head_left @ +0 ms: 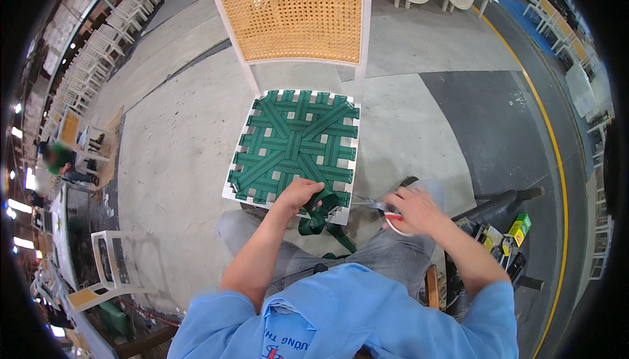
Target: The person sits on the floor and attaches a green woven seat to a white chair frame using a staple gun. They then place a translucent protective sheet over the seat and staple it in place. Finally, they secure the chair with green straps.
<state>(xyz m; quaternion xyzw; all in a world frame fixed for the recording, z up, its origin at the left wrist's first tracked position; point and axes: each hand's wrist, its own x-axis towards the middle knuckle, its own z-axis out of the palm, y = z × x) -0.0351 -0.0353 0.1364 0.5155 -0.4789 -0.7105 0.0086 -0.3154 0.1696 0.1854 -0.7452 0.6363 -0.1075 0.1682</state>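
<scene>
In front of me stands a white chair frame with a woven cane back. Its seat is a lattice of dark green webbing, with diagonal bands crossing over it. At the seat's near right corner my left hand is closed on a green webbing strap, whose loose tail hangs in folds below the seat edge. My right hand grips scissors with red and white handles. Their blades point left toward the corner, a little apart from the strap; whether they are spread is unclear.
Tools and a green-yellow box sit at my right beside a dark stand. A small white chair frame lies at left. Rows of white chairs line the far left, where a person in green sits. More chairs stand at right.
</scene>
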